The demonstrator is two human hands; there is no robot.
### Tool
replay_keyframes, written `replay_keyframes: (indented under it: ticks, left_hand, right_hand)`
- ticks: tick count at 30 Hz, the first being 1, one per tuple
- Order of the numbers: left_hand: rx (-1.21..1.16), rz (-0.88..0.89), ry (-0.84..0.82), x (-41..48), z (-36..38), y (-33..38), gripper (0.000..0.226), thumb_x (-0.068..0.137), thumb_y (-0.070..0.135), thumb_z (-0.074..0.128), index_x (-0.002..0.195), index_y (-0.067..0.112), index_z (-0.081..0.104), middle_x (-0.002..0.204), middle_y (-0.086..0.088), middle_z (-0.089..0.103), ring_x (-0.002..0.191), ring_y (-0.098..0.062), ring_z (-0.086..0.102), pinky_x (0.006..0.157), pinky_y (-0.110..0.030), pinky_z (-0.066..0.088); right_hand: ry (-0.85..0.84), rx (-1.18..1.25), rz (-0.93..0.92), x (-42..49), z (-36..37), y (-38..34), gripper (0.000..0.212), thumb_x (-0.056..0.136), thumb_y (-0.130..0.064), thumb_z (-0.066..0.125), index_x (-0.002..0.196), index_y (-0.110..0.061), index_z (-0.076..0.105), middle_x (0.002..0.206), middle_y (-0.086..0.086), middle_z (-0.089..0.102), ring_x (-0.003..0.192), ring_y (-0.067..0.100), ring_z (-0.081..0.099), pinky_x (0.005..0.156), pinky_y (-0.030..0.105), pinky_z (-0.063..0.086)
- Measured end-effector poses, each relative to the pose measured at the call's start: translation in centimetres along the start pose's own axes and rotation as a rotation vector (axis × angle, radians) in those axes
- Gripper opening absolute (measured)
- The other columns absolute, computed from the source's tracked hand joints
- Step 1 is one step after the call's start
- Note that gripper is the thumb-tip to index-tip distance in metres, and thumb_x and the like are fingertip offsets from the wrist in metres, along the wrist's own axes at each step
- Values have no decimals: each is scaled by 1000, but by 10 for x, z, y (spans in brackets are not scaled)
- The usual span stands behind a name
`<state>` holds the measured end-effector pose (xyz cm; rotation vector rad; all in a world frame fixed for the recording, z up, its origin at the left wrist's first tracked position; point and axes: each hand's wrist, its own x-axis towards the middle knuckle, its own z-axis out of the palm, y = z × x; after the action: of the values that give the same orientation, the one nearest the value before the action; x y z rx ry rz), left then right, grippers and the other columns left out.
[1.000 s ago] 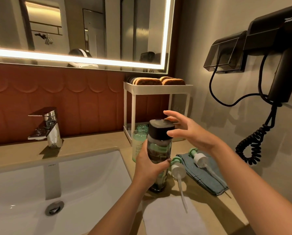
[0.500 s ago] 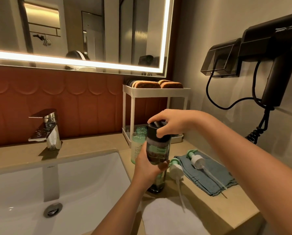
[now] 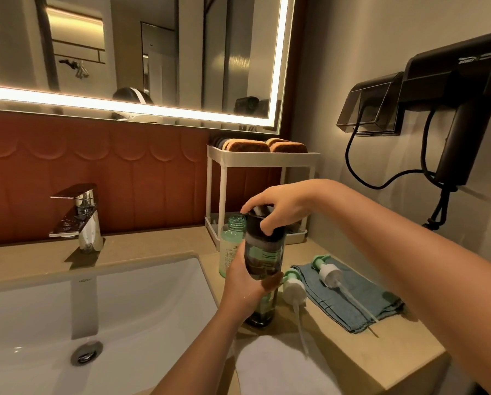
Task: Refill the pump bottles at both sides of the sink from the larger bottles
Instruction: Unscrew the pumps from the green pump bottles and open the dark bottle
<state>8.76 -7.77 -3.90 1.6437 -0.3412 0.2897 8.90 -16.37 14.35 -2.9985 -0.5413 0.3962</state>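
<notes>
A large dark bottle (image 3: 262, 258) with a black cap stands on the counter to the right of the sink. My left hand (image 3: 245, 283) grips its body from the left. My right hand (image 3: 278, 208) comes over the top and its fingers curl round the black cap. Just behind the big bottle stands a small pale-green bottle (image 3: 232, 243) with its neck open and no pump. Two white-and-green pump heads with long tubes lie close by: one pump head (image 3: 294, 287) on the counter, the other pump head (image 3: 328, 273) on a blue cloth (image 3: 361, 297).
The white sink (image 3: 90, 306) and chrome tap (image 3: 80, 215) are at the left. A white two-tier rack (image 3: 262, 163) with brown sponges stands at the back. A white towel (image 3: 278, 366) lies at the counter's front edge. On the right wall hangs a black hair dryer (image 3: 460, 89) with its cord.
My right hand has come down from beside the bottle onto the black cap and closed round it. My left hand has kept its grip on the bottle's body.
</notes>
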Motion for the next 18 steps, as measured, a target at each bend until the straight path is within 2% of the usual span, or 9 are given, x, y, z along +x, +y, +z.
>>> replay_keyframes:
  ticks: [2, 4, 7, 9, 10, 12, 14, 16, 18]
  left_hand:
    - [-27, -32, 3, 1, 1, 1, 75, 73, 16, 78, 133, 29, 36, 120, 12, 51, 114, -7, 47, 90, -22, 42]
    - [-49, -52, 20, 2, 1, 3, 74, 72, 12, 78, 130, 29, 37, 117, 13, 50, 115, -9, 45, 89, -23, 41]
    - [-31, -39, 18, 2, 2, 2, 76, 69, 9, 80, 124, 35, 35, 105, 24, 50, 106, -3, 46, 87, -18, 41]
    - [-5, -37, 17, 2, 2, 1, 78, 69, 10, 80, 127, 34, 34, 102, 26, 47, 104, -2, 45, 87, -18, 41]
    - [5, -39, 18, 3, 1, 1, 79, 69, 10, 81, 128, 33, 35, 103, 25, 48, 107, -3, 45, 90, -21, 41]
    - [2, -32, 14, 3, 1, 0, 76, 69, 13, 81, 128, 32, 37, 111, 18, 51, 113, -6, 46, 90, -22, 43]
    - [-1, -21, 1, 2, 0, -2, 76, 69, 23, 81, 131, 30, 37, 120, 12, 53, 118, -9, 48, 90, -21, 45]
    - [14, -7, -6, 1, 0, -3, 76, 69, 30, 81, 130, 31, 36, 123, 11, 52, 119, -10, 47, 91, -20, 46]
    - [-12, -21, 13, 2, 1, -1, 72, 70, 19, 80, 124, 36, 35, 116, 16, 51, 117, -8, 45, 86, -14, 44]
  right_hand:
    - [-3, 19, 4, 0, 1, 0, 71, 85, -36, 63, 145, -37, 23, 151, 2, 26, 133, 29, 33, 101, 45, 44]
    - [56, -32, 39, 1, 4, -1, 82, 80, -57, 60, 147, -33, 20, 153, 1, 25, 137, 28, 30, 105, 44, 40]
    - [196, -223, 151, 2, 10, -4, 87, 75, -76, 45, 139, -17, 39, 133, 7, 50, 120, 27, 48, 93, 37, 46]
    - [267, -219, 156, 4, 12, -5, 79, 77, -73, 46, 128, -13, 50, 110, 6, 56, 101, 24, 55, 82, 33, 51]
    - [256, -181, 127, 6, 12, -4, 70, 80, -67, 50, 126, -14, 51, 108, 4, 55, 98, 23, 55, 79, 31, 53]
    - [137, -80, 69, 6, 7, -4, 53, 86, -46, 56, 132, -22, 45, 123, 5, 50, 105, 25, 52, 80, 32, 55]
    - [15, 13, 35, 3, 2, -5, 59, 87, -32, 57, 140, -34, 33, 139, 5, 36, 119, 29, 44, 88, 39, 53]
    - [4, 7, 27, 3, 3, -7, 70, 86, -37, 60, 145, -37, 21, 149, 4, 26, 129, 31, 36, 96, 45, 49]
    - [82, -119, 54, 4, 9, -8, 79, 83, -54, 58, 147, -30, 18, 151, 6, 26, 132, 30, 35, 101, 42, 44]
